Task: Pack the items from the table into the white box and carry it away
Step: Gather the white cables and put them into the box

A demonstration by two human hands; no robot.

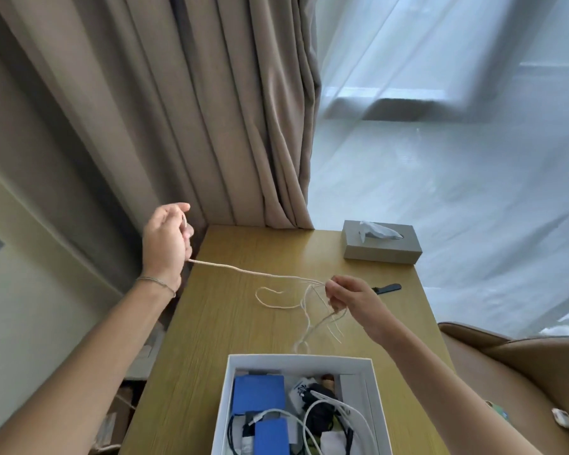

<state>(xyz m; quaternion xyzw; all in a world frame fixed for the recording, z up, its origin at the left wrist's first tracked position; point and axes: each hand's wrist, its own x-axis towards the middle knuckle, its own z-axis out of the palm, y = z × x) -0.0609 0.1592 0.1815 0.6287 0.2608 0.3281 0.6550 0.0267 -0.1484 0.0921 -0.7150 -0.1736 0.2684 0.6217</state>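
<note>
White cord (243, 270) taut between left hand (165, 241) and right hand (349, 298), each grip clenched on it.

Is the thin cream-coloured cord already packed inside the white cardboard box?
No, the cream cord is stretched between the left hand and right hand, above the table.

A rectangular wooden table (211, 323) stood before floor-length beige curtains (211, 110), with an open white cardboard box (298, 358) at its near edge holding flat blue packs (258, 394) on the left and coiled white cables (326, 418) on the right. A grey tissue box (381, 246) sat at the far right corner, a small black tool (388, 288) nearer, by the right edge. A pale cord (243, 270) stretched above the tabletop between a left hand (166, 243), off the left edge, and a right hand (349, 295) over the middle.
</note>
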